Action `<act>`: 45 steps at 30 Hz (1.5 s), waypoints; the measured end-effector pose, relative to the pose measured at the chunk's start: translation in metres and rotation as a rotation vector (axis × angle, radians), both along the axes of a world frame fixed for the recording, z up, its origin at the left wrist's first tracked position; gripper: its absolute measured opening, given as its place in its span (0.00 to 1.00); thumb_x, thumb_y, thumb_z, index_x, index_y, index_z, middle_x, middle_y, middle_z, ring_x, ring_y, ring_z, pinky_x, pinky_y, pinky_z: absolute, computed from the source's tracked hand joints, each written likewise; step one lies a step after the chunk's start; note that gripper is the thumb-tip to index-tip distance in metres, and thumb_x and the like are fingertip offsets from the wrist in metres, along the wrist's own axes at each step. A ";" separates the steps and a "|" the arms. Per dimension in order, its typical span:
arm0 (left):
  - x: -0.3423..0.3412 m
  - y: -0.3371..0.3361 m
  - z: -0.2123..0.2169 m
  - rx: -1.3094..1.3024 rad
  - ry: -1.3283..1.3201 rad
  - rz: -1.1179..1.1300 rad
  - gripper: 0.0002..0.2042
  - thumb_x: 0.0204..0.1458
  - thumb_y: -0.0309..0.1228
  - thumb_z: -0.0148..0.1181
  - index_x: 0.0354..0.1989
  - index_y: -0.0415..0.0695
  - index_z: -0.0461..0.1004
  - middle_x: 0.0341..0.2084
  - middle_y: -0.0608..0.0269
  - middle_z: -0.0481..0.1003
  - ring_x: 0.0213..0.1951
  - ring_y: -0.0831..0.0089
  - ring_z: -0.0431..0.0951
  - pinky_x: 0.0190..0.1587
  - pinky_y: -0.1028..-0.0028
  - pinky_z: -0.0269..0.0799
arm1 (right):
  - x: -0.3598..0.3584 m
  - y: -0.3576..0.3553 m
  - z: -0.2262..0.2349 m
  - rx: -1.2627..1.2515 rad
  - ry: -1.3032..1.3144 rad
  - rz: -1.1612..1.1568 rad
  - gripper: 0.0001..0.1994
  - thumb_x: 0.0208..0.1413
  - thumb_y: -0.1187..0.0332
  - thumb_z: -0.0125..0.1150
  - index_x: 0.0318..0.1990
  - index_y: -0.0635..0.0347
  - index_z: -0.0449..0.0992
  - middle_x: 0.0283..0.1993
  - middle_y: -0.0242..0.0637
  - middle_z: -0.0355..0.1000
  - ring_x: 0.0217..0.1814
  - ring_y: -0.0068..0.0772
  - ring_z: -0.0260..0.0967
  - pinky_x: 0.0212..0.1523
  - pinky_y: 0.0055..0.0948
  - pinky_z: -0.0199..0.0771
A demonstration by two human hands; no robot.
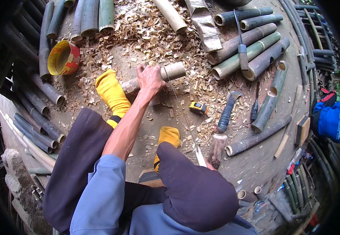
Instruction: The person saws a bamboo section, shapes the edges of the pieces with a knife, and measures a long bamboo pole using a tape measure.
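A pale bamboo length [174,71] lies across in front of me. My left hand [151,79] is closed over it. My left foot in a yellow sock [113,92] rests against the near end of this bamboo. A long thin saw [181,107] crosses the bamboo just right of my left hand, its blade touching the bamboo. The saw slants back toward me to my right hand [210,166], which shows only in part beside my right knee; it appears closed on the saw's handle end, with most fingers hidden.
A yellow tape measure [198,107], a hatchet-like tool [228,111] and a chisel-like tool [255,105] lie at right. A knife [242,51] rests on bamboo pieces [252,43]. A yellow-red tub [64,58] stands at left. Shavings [146,35] cover the ground; a wood block [218,149] is near.
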State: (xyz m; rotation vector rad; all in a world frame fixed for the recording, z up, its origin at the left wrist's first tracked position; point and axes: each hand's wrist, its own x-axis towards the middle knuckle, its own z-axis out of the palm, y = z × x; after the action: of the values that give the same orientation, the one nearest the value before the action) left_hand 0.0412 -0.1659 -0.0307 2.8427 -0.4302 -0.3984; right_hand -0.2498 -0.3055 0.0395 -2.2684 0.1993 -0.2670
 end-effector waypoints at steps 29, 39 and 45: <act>0.081 0.147 0.220 0.453 0.183 -0.377 0.27 0.41 0.25 0.55 0.55 0.43 0.66 0.49 0.51 0.69 0.47 0.62 0.71 0.47 0.64 0.72 | -0.232 -0.213 -0.008 -0.760 0.364 -0.744 0.17 0.40 0.78 0.62 0.41 0.65 0.69 0.33 0.53 0.70 0.38 0.58 0.67 0.38 0.50 0.64; -0.014 0.176 0.110 -0.055 0.247 -0.347 0.34 0.34 0.37 0.69 0.54 0.46 0.64 0.48 0.49 0.66 0.50 0.53 0.68 0.55 0.59 0.65 | -0.054 -0.215 0.047 -0.561 0.485 -0.212 0.15 0.47 0.73 0.59 0.43 0.67 0.71 0.41 0.55 0.71 0.43 0.52 0.70 0.44 0.41 0.69; -0.023 0.133 0.008 -0.282 0.121 -0.201 0.34 0.37 0.37 0.67 0.55 0.43 0.60 0.45 0.48 0.67 0.47 0.51 0.69 0.49 0.61 0.67 | 0.222 -0.118 0.042 -0.321 0.353 0.613 0.21 0.48 0.69 0.60 0.51 0.60 0.67 0.48 0.48 0.68 0.48 0.48 0.68 0.50 0.39 0.70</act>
State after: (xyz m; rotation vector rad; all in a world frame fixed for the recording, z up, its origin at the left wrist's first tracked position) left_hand 0.0180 -0.0331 -0.0227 2.4970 -0.6909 -0.5006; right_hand -0.0276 -0.4239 0.0818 -2.5509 -0.3851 0.4548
